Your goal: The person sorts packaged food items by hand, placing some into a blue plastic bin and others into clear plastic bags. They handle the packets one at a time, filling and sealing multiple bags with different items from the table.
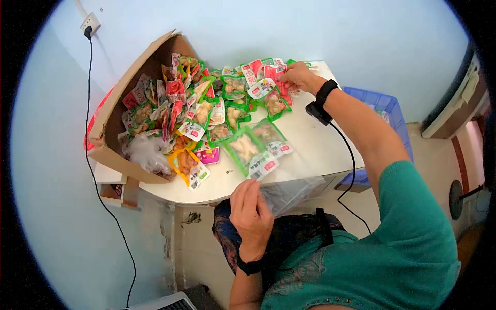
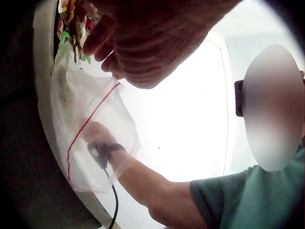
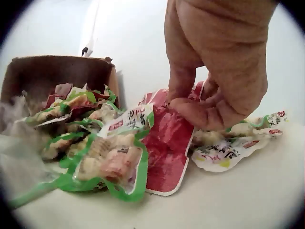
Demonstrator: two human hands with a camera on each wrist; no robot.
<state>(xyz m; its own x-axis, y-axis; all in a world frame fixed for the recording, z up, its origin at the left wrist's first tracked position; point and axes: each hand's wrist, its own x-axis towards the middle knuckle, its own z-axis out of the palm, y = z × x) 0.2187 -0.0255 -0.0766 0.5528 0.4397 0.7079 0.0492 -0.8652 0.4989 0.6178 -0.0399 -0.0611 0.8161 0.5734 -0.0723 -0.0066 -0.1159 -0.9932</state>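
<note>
At the far side of the table, my right hand (image 1: 301, 76) pinches a red snack packet (image 3: 167, 155) by its upper edge, thumb against fingers. Beside it lie a green-edged packet (image 3: 112, 164) with pale pieces showing and a white-labelled packet (image 3: 221, 155). My left hand (image 1: 251, 217) is at the near table edge, fingers bent, pinching a clear plastic bag (image 2: 93, 109) with a red strip along it. Part of the bag (image 1: 289, 196) hangs over the edge. Two green-edged packets, the nearer one (image 1: 245, 149) hazy, lie just beyond the left fingertips.
A tilted cardboard box (image 1: 111, 116) full of packets stands at the left, spilling onto the white table (image 1: 320, 147). An orange-edged packet (image 1: 186, 164) lies before it. At the right is a blue basket (image 1: 377, 98). A black cable (image 1: 353, 165) trails from the right wrist.
</note>
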